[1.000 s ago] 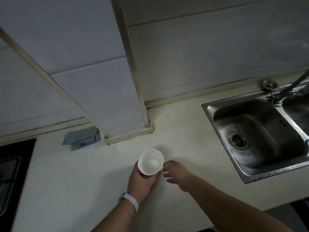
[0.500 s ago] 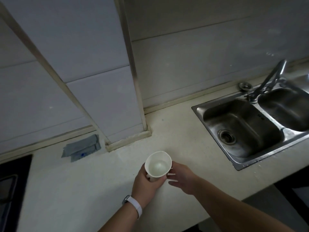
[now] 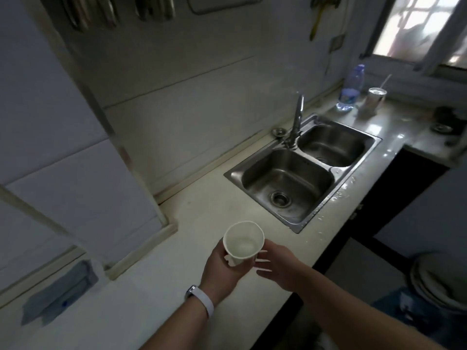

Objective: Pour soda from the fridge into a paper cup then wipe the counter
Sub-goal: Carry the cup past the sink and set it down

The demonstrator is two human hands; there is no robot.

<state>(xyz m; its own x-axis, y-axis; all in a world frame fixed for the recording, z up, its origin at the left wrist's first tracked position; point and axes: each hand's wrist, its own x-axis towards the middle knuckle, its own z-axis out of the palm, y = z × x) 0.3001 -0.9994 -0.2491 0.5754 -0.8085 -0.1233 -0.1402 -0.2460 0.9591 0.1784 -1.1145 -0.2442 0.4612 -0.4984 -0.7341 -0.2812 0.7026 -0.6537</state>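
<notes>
My left hand (image 3: 222, 267) grips a white paper cup (image 3: 243, 243) from below and holds it above the pale counter (image 3: 156, 286). The cup's mouth faces up and tilts a little away from me; its inside looks empty. My right hand (image 3: 276, 266) hovers just right of the cup with fingers loosely extended toward its side; whether they touch it is unclear. A soda can (image 3: 375, 97) with a straw stands far off on the counter by the window.
A steel double sink (image 3: 303, 173) with a tap (image 3: 297, 120) lies to the right. A plastic bottle (image 3: 350, 89) stands beside the can. A grey-blue folded cloth (image 3: 58, 294) lies at the left by the wall. A boxed column (image 3: 136, 203) juts onto the counter.
The view has swung up and to the right, bringing the whole sink, the bottle, the can and the window into sight. Both hands keep their places around the cup.
</notes>
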